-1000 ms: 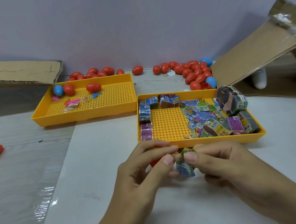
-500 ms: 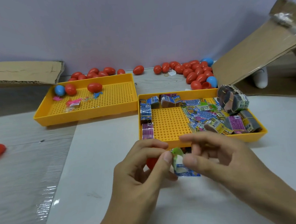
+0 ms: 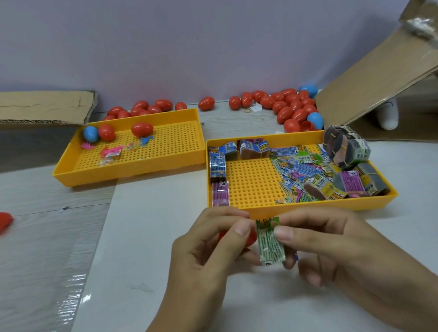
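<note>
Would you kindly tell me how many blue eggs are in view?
3 blue eggs: one in the left yellow tray, two in the red egg pile beside the cardboard flap. Others may be hidden.

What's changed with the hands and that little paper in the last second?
The folded leaflet was turned and opened out: from a small blue-and-white wad to a longer green strip. The left hand and right hand still pinch it, the left also still holding a red shell piece. The near yellow tray and far yellow tray stayed put.
</note>
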A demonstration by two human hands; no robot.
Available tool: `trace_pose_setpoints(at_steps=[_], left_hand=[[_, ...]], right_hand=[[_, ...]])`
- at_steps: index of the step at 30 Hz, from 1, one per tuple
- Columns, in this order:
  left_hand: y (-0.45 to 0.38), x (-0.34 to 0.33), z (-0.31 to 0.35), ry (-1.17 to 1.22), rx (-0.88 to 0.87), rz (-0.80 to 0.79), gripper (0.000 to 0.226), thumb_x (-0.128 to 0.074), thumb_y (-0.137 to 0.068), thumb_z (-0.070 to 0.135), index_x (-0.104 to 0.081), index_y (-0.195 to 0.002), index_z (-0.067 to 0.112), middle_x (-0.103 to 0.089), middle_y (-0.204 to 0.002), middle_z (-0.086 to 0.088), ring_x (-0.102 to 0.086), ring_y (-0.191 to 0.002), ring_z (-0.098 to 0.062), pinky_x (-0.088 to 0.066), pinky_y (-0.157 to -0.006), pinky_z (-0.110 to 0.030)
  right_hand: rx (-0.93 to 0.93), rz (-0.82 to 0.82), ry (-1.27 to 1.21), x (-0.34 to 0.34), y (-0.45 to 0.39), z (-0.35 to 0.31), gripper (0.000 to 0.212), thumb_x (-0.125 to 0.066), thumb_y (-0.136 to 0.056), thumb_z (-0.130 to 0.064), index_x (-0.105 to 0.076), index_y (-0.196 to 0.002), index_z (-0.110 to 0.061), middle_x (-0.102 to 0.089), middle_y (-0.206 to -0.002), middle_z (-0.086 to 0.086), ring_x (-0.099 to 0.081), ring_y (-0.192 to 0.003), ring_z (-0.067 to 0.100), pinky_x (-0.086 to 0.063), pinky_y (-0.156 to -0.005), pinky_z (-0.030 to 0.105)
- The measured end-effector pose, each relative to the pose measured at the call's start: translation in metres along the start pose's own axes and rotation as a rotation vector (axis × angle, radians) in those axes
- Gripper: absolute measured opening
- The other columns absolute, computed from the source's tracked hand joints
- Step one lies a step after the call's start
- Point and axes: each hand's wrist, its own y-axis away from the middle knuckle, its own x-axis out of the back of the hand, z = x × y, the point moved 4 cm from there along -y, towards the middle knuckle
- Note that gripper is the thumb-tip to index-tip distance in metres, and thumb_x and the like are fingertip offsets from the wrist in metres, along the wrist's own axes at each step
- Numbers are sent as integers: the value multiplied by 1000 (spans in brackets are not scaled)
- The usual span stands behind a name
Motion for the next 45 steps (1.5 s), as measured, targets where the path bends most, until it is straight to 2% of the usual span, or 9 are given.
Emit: trace_pose_setpoints(at_steps=[7, 13, 17, 23, 28, 32, 35, 41, 45], left_hand=[[2, -3, -1, -98, -55, -19, 7, -78, -76, 18, -81, -74, 13, -66, -98, 2, -69, -89, -14, -61, -63, -31], [0, 0, 2, -94, -97, 22, 6, -85, -68, 18, -80, -70, 17, -68, -95, 1, -70, -85, -18, -60, -58, -30], [2, 0, 4, -121, -142, 38, 7, -77, -66, 29, -78, -69, 23, -68, -96, 2, -70, -90, -17, -58, -59, -24], [0, -1, 2, -51, -105, -7, 12, -77, -68, 25, -79, -72, 14, -68, -95, -3, -70, -86, -19, -59, -58, -30], [-2, 0, 0, 58, -39, -31, 18, -76, -68, 24, -78, -72, 7, -68, -96, -7, -69, -82, -21, -57, -59, -30], [0, 0, 2, -40, -90, 6, 17, -75, -69, 28, -78, -74, 12, -68, -97, -5, -69, -87, -20, -57, -61, -28], [4, -3, 5, -152, -184, -6, 12, -72, -72, 26, -76, -75, 16, -66, -98, -2, -68, -92, -14, -52, -65, -19], [8, -4, 3, -232, -224, -15, 8, -71, -76, 27, -76, -79, 21, -64, -101, 4, -67, -97, -20, -62, -64, -44], [7, -5, 2, -277, -246, -30, 10, -70, -78, 23, -77, -83, 19, -63, -102, 4, -67, -96, -22, -61, -64, -44]], right_hand=[[37, 56, 46, -1, -1, -1, 31, -86, -60, -15, -80, -90, -20, -67, -67, 5, -52, -49, 9, -33, -36, 17], [334, 143, 246, -1, 8, -10, 39, -82, -59, -49, -75, -89, -24, -68, -70, 1, -58, -56, 15, -42, -43, 23], [308, 170, 362, -3, 11, -7, 59, -82, -50, -70, -74, -91, -28, -68, -79, 0, -58, -63, 31, -49, -47, 38], [377, 106, 351, -4, 8, -8, 25, -79, -63, -47, -77, -75, -25, -71, -84, 0, -62, -62, 10, -44, -47, 20], [351, 106, 249, -2, 6, -11, 11, -85, -62, -27, -79, -66, -19, -71, -82, 2, -57, -51, 2, -43, -43, 22], [272, 28, 156, -4, 7, -7, 23, -81, -59, -36, -76, -66, -15, -68, -89, -6, -55, -51, 4, -42, -47, 22], [98, -85, 115, -6, 3, 0, 49, -83, -59, -51, -76, -75, -5, -63, -97, -5, -49, -56, 11, -41, -52, 23], [57, 6, 94, -4, -1, 3, 69, -85, -49, -62, -75, -75, 1, -64, -90, -8, -45, -65, 16, -37, -48, 19], [79, 14, 15, -5, 1, -1, 61, -91, -39, -57, -76, -70, -6, -67, -91, -6, -44, -55, 11, -35, -46, 19]])
